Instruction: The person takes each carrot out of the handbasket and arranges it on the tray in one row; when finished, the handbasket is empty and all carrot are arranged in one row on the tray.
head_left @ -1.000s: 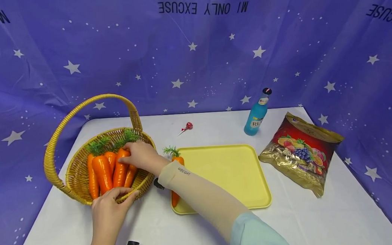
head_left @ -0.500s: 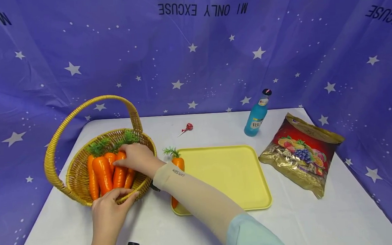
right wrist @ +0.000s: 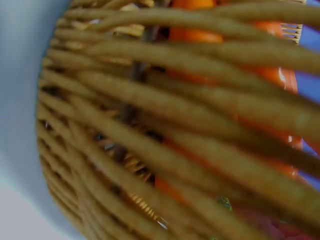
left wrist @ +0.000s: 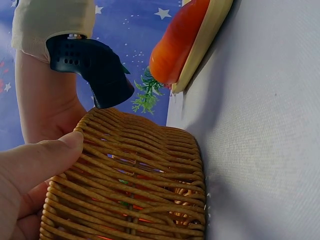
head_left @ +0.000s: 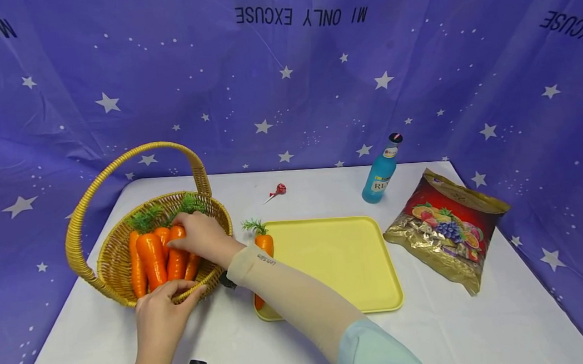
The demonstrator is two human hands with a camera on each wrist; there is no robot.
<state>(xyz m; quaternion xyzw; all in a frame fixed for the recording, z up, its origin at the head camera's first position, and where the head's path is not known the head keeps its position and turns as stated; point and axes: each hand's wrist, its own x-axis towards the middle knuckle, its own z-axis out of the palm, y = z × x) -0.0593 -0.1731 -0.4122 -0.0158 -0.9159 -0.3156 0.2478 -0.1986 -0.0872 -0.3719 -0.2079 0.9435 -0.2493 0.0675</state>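
In the head view a yellow wicker basket [head_left: 113, 265] with a tall arched handle stands at the left, holding several orange carrots [head_left: 151, 257] with green tops. My right hand [head_left: 202, 235] reaches into it from the right, thumb and fingers gripping the upper end of one carrot [head_left: 177, 262]. At the near rim, my left hand [head_left: 160, 315] pinches the wicker between thumb and fingers; the left wrist view shows its thumb [left wrist: 70, 142] lying over the edge. Woven strands fill the right wrist view and largely hide the right hand.
Right of the basket lies a yellow tray [head_left: 331, 263], one carrot [head_left: 264, 244] along its left edge, partly covered by the right forearm. Behind are a lollipop [head_left: 278, 190] and a blue bottle [head_left: 379, 176]. A red and gold candy bag [head_left: 447, 231] lies at the right.
My right hand has shifted slightly left over the carrots, its thumb and fingers now nearer the top of the gripped carrot. My left hand stays on the basket rim.
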